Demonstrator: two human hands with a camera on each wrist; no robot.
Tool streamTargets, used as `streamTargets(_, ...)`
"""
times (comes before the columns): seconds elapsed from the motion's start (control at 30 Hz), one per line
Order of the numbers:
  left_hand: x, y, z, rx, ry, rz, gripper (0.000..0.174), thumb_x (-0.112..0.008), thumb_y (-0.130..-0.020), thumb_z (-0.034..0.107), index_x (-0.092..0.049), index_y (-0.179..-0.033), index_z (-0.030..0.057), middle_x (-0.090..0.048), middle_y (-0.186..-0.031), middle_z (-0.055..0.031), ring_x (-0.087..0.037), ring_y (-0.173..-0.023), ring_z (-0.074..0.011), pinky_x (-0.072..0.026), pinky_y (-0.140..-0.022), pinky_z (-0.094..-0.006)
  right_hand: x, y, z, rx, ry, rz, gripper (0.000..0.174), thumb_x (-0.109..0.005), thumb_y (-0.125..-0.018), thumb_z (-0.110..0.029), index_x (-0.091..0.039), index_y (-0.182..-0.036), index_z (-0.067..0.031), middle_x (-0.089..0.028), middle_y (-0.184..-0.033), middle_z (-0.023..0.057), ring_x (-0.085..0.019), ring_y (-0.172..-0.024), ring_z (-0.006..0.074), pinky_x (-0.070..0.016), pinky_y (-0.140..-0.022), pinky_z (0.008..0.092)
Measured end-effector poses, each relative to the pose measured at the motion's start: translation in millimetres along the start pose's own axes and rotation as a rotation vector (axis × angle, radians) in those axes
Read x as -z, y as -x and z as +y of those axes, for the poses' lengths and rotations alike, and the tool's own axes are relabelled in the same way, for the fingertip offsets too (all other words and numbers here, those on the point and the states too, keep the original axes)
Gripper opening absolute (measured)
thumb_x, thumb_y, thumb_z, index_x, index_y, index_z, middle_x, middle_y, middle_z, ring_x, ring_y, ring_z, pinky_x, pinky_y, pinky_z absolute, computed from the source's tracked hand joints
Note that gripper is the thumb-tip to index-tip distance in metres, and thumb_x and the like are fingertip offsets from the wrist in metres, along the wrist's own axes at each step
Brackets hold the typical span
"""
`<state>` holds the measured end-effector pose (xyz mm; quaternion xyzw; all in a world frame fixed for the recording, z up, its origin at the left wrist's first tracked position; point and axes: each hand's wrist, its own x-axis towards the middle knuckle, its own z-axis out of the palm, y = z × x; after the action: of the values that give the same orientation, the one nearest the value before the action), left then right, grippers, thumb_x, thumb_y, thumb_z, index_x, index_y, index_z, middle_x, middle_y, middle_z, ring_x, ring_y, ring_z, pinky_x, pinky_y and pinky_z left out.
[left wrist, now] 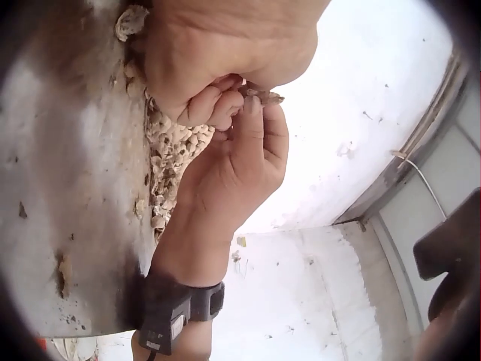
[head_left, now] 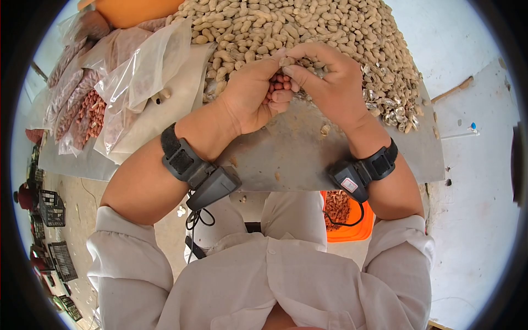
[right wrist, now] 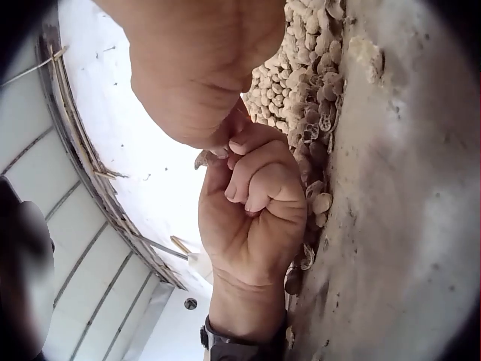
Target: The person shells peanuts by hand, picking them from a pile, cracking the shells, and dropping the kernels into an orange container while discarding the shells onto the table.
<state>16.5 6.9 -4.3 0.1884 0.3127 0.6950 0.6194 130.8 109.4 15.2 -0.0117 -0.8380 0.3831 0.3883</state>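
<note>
Both hands meet over the front of a heap of unshelled peanuts [head_left: 308, 25]. Several red peanut kernels [head_left: 279, 83] lie in the curled fingers of my left hand [head_left: 247, 99], whose thumb and index finger are up at a peanut in its shell [head_left: 286, 61]. Pinching that same peanut from the other side is my right hand [head_left: 336, 82], thumb against forefinger. In the left wrist view the shell [left wrist: 270, 98] pokes out past the right fingertips. The right wrist view shows the left fingers folded toward the palm, with the kernels largely hidden.
Broken shells [head_left: 399, 116] lie along the heap's right front edge on the metal table [head_left: 297, 148]. Clear bags of red kernels [head_left: 91, 113] and an orange container [head_left: 132, 11] stand at the left. Below the table edge sits an orange basin [head_left: 352, 234] holding reddish bits.
</note>
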Motion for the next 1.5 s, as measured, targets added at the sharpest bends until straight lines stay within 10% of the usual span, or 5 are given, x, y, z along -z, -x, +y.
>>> streamTargets(0.33, -6, 2, -1, 0.013, -0.009, -0.076, 0.038, -0.042, -0.094, 0.039, -0.050, -0.076, 0.0061, -0.050, -0.066, -0.0055, -0.035, -0.048, -0.0067, -0.0282, -0.040, -0.0171, 0, 1, 0, -0.112, -0.313, 0.050, 0.015, -0.060, -0.082, -0.004, -0.060, -0.095, 0.0036, -0.065, -0.082, 0.0079, -0.058, -0.063, 0.0085, -0.0482, -0.052, 0.0211)
streamTargets(0.93, 0, 5, 6, 0.018, -0.035, -0.183, 0.024, -0.046, -0.094, 0.023, -0.057, -0.087, 0.0027, -0.051, -0.069, -0.0006, -0.033, -0.048, -0.0047, -0.0255, -0.040, -0.0165, 20, -8, 27, -0.107, -0.142, 0.253, 0.017, -0.065, -0.079, -0.010, -0.063, -0.092, 0.0005, -0.066, -0.080, 0.0051, -0.060, -0.073, 0.0076, -0.0479, -0.065, 0.0210)
streamTargets(1.23, -36, 16, 11, -0.096, -0.654, 0.042, 0.023, -0.050, -0.092, 0.024, -0.056, -0.086, 0.0032, -0.051, -0.070, -0.0002, -0.034, -0.048, -0.0043, -0.0252, -0.040, -0.0175, 33, -4, 34, -0.107, -0.046, 0.287, 0.019, -0.064, -0.078, -0.012, -0.063, -0.093, -0.0001, -0.066, -0.078, 0.0054, -0.058, -0.069, 0.0075, -0.0468, -0.062, 0.0220)
streamTargets(1.5, -27, 22, 121, -0.114, -1.907, 0.255, 0.026, -0.056, -0.085, 0.026, -0.060, -0.073, 0.0030, -0.050, -0.060, -0.0012, -0.044, -0.053, -0.0097, -0.0370, -0.050, -0.0248, 41, -7, 46, 0.010, 0.107, 0.323, 0.019, -0.061, -0.076, -0.020, -0.065, -0.090, -0.0075, -0.066, -0.082, 0.0103, -0.062, -0.071, 0.0216, -0.0482, -0.065, 0.0303)
